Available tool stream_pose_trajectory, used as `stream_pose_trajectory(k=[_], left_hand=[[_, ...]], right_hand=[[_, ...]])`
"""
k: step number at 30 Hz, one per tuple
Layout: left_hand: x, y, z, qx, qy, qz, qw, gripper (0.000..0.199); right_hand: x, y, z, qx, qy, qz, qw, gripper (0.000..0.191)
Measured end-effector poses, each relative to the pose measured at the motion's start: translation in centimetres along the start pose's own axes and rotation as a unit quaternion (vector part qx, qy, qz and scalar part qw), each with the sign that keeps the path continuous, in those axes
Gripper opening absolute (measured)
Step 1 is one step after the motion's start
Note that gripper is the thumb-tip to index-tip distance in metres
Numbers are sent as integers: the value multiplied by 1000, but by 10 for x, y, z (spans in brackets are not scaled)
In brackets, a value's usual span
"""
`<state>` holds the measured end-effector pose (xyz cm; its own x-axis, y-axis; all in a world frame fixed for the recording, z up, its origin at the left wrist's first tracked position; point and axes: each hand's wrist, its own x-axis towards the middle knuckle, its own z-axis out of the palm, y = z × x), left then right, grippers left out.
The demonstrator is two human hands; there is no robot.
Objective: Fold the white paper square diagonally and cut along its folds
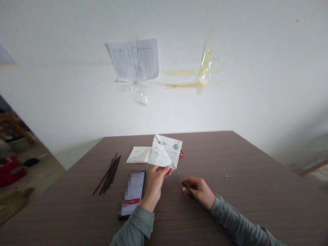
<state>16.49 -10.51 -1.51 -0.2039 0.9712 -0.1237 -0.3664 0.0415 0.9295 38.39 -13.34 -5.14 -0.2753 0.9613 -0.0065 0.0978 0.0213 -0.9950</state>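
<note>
A printed paper sheet with diagonal creases is held up above the table. My left hand pinches its lower edge. In my right hand is a thin tool with a dark handle. Its narrow metal shaft slants up and left to the sheet's lower right edge. Whether the tip passes behind or into a fold cannot be made out. Behind the sheet, an open booklet or folded paper lies to the left, and a small red object shows at the right.
A phone lies left of my left forearm. Several dark thin sticks rest farther left on the brown table. The white wall behind bears a taped printed table. A red item stands on the floor at far left.
</note>
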Motion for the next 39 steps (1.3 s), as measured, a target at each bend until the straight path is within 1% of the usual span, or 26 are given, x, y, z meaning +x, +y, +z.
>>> stream_pose_trajectory(k=[5, 11, 20, 27, 33, 39], left_hand=[[-1, 1, 0, 2, 4, -5, 1000, 29], [-2, 4, 3, 5, 9, -14, 1000, 26], [-1, 2, 5, 9, 0, -19, 1000, 28], [0, 0, 3, 16, -2, -15, 1000, 33], [-1, 0, 3, 20, 3, -19, 1000, 32], [-2, 3, 4, 4, 1, -20, 1000, 29]], right_hand=[[-2, -4, 0, -4, 0, -8, 1000, 63], [-2, -7, 1, -3, 3, -4, 1000, 68], [-4, -17, 3, -6, 14, 0, 1000, 68], [-3, -14, 2, -17, 12, 1, 1000, 70], [-2, -10, 2, -10, 13, -1, 1000, 67], [-2, -15, 4, -5, 15, 11, 1000, 67]])
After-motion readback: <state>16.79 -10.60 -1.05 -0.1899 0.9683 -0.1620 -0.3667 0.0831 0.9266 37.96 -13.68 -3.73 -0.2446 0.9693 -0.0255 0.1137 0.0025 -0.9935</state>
